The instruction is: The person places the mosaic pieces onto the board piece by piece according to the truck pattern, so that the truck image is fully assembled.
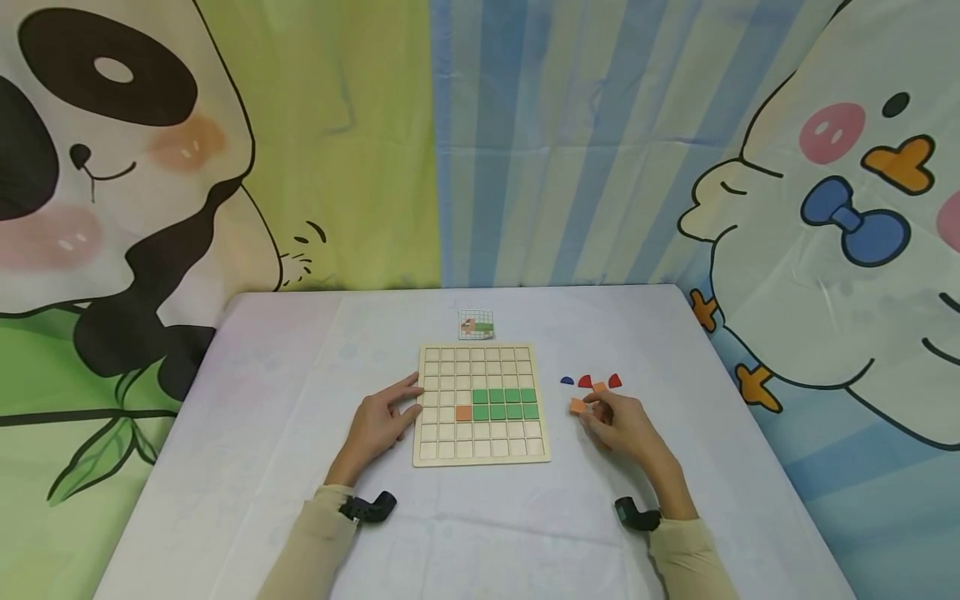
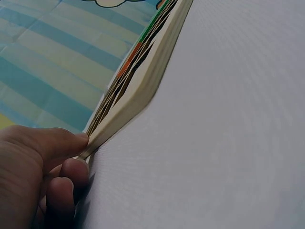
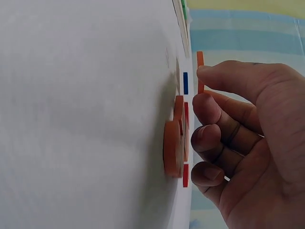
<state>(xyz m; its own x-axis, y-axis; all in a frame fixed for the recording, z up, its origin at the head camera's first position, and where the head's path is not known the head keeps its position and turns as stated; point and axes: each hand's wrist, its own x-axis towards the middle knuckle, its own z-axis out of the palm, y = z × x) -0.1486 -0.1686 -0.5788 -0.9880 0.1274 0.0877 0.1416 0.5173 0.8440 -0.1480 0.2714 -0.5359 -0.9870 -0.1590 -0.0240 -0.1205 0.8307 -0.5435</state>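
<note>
A pale wooden grid board (image 1: pixel 480 454) lies on the table, with several green tiles (image 1: pixel 497 412) in two rows and one orange tile (image 1: pixel 463 412) at their left. At the board's left edge, the thumb and forefinger of my left hand (image 1: pixel 380 422) touch the rim, spread a little apart. The left wrist view shows the board's edge (image 2: pixel 143 93) with fingertips right at it. My right hand (image 1: pixel 618 423) pinches an orange square tile (image 1: pixel 577 406) between thumb and forefinger, right of the board. In the right wrist view this tile (image 3: pixel 200 59) stands on edge in the pinch.
Past the right hand lie a blue half-round piece (image 1: pixel 567 380), two red rounded-edge pieces (image 1: pixel 585 381) and an orange piece (image 1: pixel 599 387). A small picture card (image 1: pixel 476 325) with a coloured grid sits behind the board. Printed curtains (image 1: pixel 525 167) hang behind the white table.
</note>
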